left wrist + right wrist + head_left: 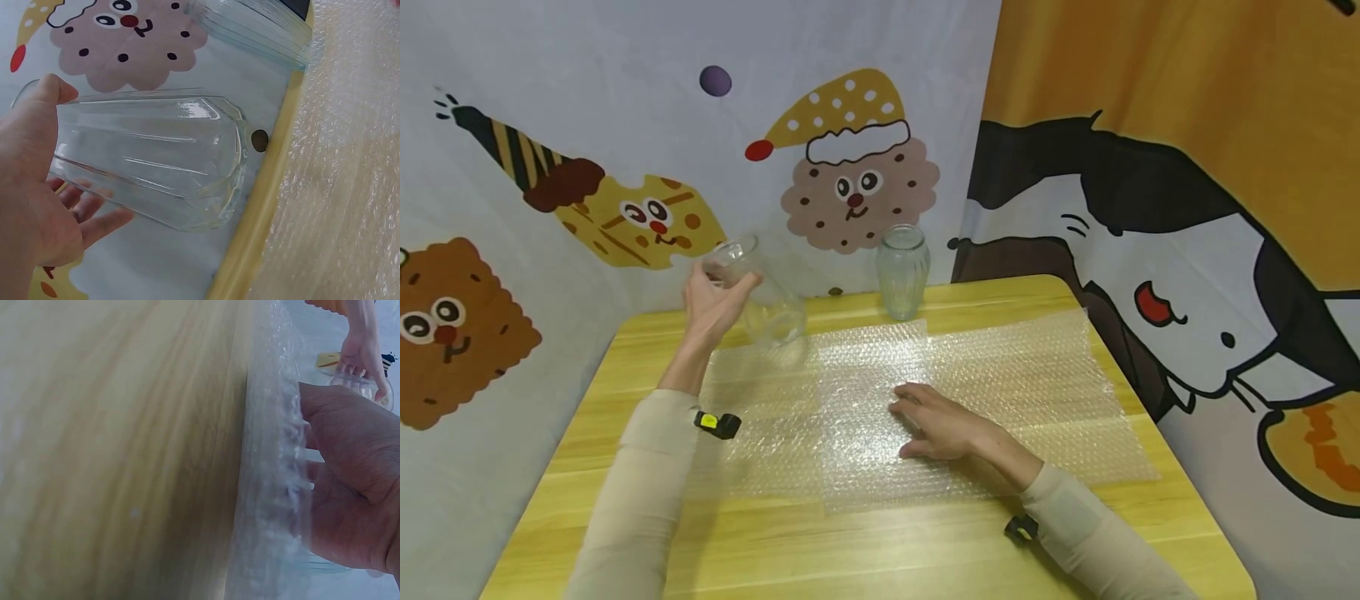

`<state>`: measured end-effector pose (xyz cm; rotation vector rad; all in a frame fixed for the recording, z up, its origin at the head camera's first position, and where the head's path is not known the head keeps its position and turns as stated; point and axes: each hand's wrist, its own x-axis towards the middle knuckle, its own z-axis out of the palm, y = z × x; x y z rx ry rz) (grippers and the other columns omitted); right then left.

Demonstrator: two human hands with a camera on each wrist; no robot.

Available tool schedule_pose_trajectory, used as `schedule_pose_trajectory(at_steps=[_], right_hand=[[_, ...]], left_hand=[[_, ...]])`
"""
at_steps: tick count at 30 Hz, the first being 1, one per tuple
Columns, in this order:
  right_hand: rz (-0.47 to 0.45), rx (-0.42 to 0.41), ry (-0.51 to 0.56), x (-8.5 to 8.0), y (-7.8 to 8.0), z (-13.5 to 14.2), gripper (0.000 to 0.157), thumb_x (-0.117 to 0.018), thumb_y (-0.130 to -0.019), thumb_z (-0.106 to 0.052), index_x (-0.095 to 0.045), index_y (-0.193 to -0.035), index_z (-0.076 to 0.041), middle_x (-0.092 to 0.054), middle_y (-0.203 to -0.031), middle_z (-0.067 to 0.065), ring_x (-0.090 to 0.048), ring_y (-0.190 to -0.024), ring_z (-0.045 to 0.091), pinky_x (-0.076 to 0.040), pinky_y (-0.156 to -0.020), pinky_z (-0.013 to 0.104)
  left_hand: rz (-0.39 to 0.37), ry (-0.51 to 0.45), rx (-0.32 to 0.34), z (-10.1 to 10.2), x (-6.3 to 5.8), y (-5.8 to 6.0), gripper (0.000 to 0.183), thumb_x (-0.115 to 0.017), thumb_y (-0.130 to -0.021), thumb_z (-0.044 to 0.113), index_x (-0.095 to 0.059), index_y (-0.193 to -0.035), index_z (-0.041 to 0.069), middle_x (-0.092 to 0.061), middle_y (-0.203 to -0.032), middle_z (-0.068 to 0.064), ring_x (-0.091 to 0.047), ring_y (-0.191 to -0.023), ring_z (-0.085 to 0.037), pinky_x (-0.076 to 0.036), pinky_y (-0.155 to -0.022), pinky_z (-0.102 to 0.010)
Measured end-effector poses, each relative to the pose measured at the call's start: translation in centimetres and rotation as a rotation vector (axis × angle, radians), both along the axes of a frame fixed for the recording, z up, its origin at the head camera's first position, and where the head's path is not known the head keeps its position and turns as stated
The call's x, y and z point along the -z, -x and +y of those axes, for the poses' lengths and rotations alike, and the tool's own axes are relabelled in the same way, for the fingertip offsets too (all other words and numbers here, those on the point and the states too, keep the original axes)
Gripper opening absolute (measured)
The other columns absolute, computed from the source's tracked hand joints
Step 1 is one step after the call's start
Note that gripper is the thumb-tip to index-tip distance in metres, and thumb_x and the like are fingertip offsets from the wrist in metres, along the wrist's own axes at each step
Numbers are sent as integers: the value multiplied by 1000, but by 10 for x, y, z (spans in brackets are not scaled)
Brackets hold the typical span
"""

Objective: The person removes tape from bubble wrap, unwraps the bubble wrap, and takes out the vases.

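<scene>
My left hand (717, 304) grips a clear glass vase (775, 312) near its mouth, at the back left of the table. In the left wrist view the vase (156, 156) shows faceted sides and a thick base, with the thumb on one side and the fingers around the other. The vase leans, its base toward the bubble wrap. Over the middle of the bubble wrap (1030, 375), my right hand (943, 423) lies low with its fingers spread loosely and holds nothing. A second, greenish ribbed glass vase (902, 275) stands upright behind the wrap.
The bubble wrap covers much of the yellow wooden table (925, 550), in overlapping sheets. A cloth backdrop (647, 50) with cartoon figures hangs close behind the table's back edge.
</scene>
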<state>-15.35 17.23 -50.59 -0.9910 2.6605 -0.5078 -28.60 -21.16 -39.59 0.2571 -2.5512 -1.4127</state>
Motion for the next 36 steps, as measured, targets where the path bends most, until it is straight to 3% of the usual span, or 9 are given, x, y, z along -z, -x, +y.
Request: schedule_pose_trajectory(at_steps=[8, 16, 23, 36], right_hand=[[-8, -3, 3, -1, 0, 1, 77, -76, -90, -51, -50, -151, -11, -34, -167, 17, -33, -155, 36, -33, -128, 56], [-1, 0, -6, -1, 1, 0, 77, -76, -89, -51, -51, -150, -11, -36, -166, 16, -34, -155, 35, -33, -128, 55], [-11, 9, -2, -2, 0, 0, 76, -75, -90, -50, -51, -151, -11, -34, -167, 16, -33, -155, 36, -33, -128, 55], [-5, -11, 9, -3, -1, 0, 76, -75, -91, -50, -51, -151, -10, -35, -166, 17, -32, -156, 36, -32, -128, 56]], left_hand=[[59, -22, 14, 11, 12, 15, 79, -80, -78, 65, -46, -132, 18, -54, -119, 1, -57, -106, -19, -52, -89, -32], [72, -21, 52, 19, 21, 25, 82, -83, -77, 63, -46, -136, 18, -53, -125, -1, -55, -107, -19, -52, -89, -32], [82, 7, 59, 27, 31, 31, 75, -82, -79, 60, -47, -129, 16, -53, -121, -3, -53, -104, -21, -51, -83, -33], [123, -5, 64, 34, 51, 38, 73, -86, -80, 47, -48, -131, 10, -57, -134, -10, -55, -125, -32, -54, -105, -51]])
